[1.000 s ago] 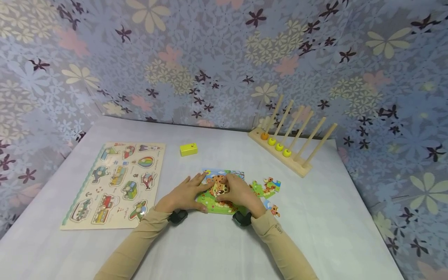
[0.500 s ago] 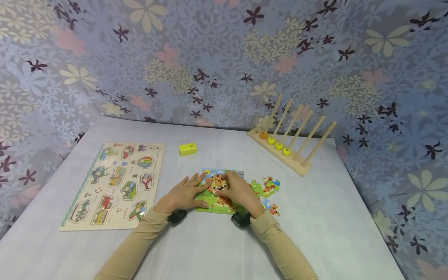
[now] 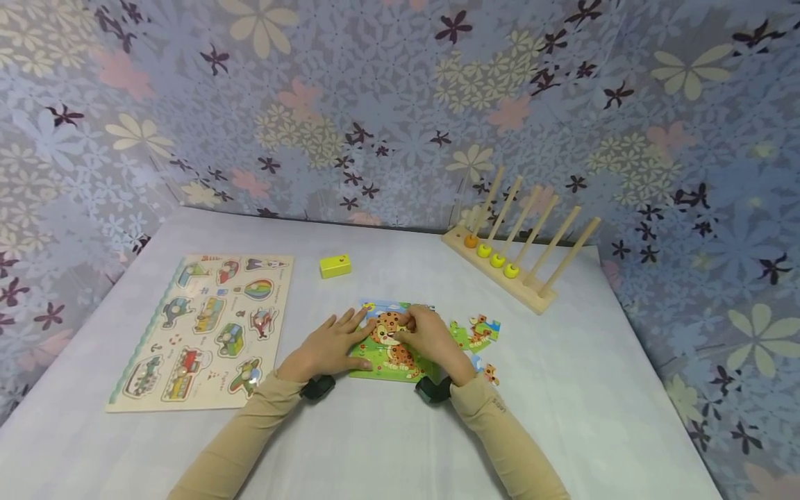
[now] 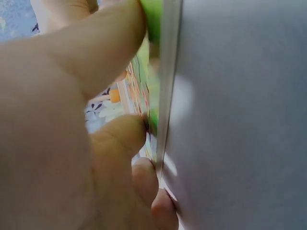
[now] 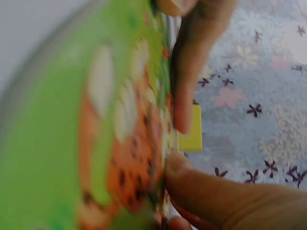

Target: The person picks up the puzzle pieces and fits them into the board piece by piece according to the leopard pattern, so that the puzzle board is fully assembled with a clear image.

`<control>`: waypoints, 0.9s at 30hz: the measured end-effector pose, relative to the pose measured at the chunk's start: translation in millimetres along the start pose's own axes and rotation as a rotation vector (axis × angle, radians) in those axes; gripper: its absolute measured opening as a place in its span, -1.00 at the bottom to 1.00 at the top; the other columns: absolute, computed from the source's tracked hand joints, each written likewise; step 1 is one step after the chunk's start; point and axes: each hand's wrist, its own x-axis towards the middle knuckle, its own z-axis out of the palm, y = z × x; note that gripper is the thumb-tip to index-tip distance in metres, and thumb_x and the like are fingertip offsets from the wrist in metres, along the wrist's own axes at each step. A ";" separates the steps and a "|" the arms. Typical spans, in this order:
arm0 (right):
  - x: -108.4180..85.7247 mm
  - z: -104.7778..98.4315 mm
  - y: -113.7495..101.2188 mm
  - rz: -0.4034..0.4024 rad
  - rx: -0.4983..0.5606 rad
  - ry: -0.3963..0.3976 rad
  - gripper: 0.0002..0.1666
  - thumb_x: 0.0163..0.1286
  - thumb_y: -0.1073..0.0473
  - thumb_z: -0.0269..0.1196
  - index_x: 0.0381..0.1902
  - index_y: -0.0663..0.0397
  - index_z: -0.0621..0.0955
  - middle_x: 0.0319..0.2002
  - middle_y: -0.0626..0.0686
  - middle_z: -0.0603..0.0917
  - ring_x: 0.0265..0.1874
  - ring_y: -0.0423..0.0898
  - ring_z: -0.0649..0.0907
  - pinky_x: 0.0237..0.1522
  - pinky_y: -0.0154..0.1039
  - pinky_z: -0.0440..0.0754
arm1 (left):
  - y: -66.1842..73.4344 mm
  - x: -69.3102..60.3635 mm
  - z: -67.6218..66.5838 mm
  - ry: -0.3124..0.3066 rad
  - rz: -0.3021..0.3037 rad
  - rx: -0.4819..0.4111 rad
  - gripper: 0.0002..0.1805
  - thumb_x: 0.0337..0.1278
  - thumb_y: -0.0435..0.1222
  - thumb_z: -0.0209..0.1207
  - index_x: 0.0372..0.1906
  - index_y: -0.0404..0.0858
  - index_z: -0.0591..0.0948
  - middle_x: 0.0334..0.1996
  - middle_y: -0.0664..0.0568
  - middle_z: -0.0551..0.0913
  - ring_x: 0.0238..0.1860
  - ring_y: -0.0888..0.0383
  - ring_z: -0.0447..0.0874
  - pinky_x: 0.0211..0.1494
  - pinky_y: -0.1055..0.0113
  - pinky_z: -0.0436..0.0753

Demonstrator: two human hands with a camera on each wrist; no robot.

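A leopard jigsaw puzzle (image 3: 375, 366) with green grass lies at the table's middle. My left hand (image 3: 325, 351) rests along its left side with fingers spread; in the left wrist view the thumb (image 4: 105, 43) lies against its edge. My right hand (image 3: 432, 342) is over the right half, thumb and index fingertips touching the leopard's face. The right wrist view shows the right thumb (image 5: 192, 179) on the puzzle surface; whether it pinches a piece is hidden. Right of the puzzle lie joined leopard pieces (image 3: 480, 335) and another loose piece (image 3: 489, 373), partly behind the right hand.
At left lies a wooden vehicle peg puzzle board (image 3: 206, 333). Toward the back stands a yellow block (image 3: 335, 267). A wooden rack (image 3: 494, 269) with upright pegs and several beads is at the back right, near the flowered wall (image 3: 400, 104).
The right hand has put the leopard face piece, tilted a second ago, flat in the picture. Its fingertips have since shifted slightly right. The left hand has stayed in place.
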 end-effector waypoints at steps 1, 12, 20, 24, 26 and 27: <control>0.6 0.3 -0.2 0.008 -0.003 0.001 -0.81 0.26 0.17 0.36 -0.26 0.14 0.59 -0.38 0.04 0.56 -0.42 -0.13 0.48 -0.36 -0.28 0.48 | -0.9 0.2 0.1 -0.001 -0.001 0.000 -0.05 0.19 0.16 0.14 0.52 -0.23 0.09 0.55 -0.16 -0.02 0.54 -0.20 -0.07 0.54 -0.17 0.04; 4.4 3.5 0.5 0.033 -0.009 0.052 -0.84 0.27 0.16 0.35 -0.30 0.11 0.60 -0.43 0.01 0.55 -0.46 -0.16 0.48 -0.41 -0.33 0.46 | -6.0 0.6 -0.7 -0.038 -0.048 -0.070 0.24 -0.03 0.21 0.29 0.52 -0.39 -0.09 0.55 -0.22 -0.14 0.57 -0.13 -0.15 0.58 -0.10 -0.05; 0.3 -38.7 29.2 0.079 0.212 -0.057 -0.72 0.41 0.11 0.21 -0.04 0.15 0.61 -0.25 0.15 0.70 -0.42 -0.10 0.65 -0.38 -0.28 0.63 | -2.3 -0.2 1.8 -0.032 -0.041 -0.102 0.26 -0.09 0.18 0.35 0.51 -0.42 -0.06 0.55 -0.24 -0.12 0.56 -0.17 -0.13 0.58 -0.13 -0.06; -8.5 -76.1 54.6 0.126 0.217 -0.003 -0.58 0.43 0.09 0.18 0.10 0.26 0.54 -0.07 0.28 0.66 -0.20 0.08 0.68 -0.23 -0.17 0.69 | -2.0 0.6 3.0 -0.023 -0.045 -0.100 0.27 -0.10 0.17 0.36 0.51 -0.42 -0.06 0.55 -0.23 -0.11 0.56 -0.15 -0.13 0.58 -0.13 -0.05; -15.4 -92.9 67.0 0.166 0.201 0.015 -0.54 0.44 0.09 0.17 0.16 0.29 0.51 0.00 0.31 0.61 -0.06 0.16 0.64 -0.13 -0.10 0.68 | -2.1 0.7 2.8 -0.021 -0.052 -0.095 0.27 -0.10 0.18 0.35 0.52 -0.40 -0.06 0.55 -0.22 -0.11 0.57 -0.15 -0.15 0.58 -0.12 -0.06; -19.3 -100.4 72.6 0.188 0.182 0.016 -0.52 0.44 0.10 0.17 0.18 0.30 0.49 0.03 0.32 0.59 -0.01 0.19 0.61 -0.09 -0.06 0.67 | -2.0 0.8 2.6 -0.023 -0.056 -0.093 0.27 -0.10 0.18 0.35 0.52 -0.39 -0.07 0.56 -0.21 -0.12 0.57 -0.14 -0.17 0.58 -0.11 -0.06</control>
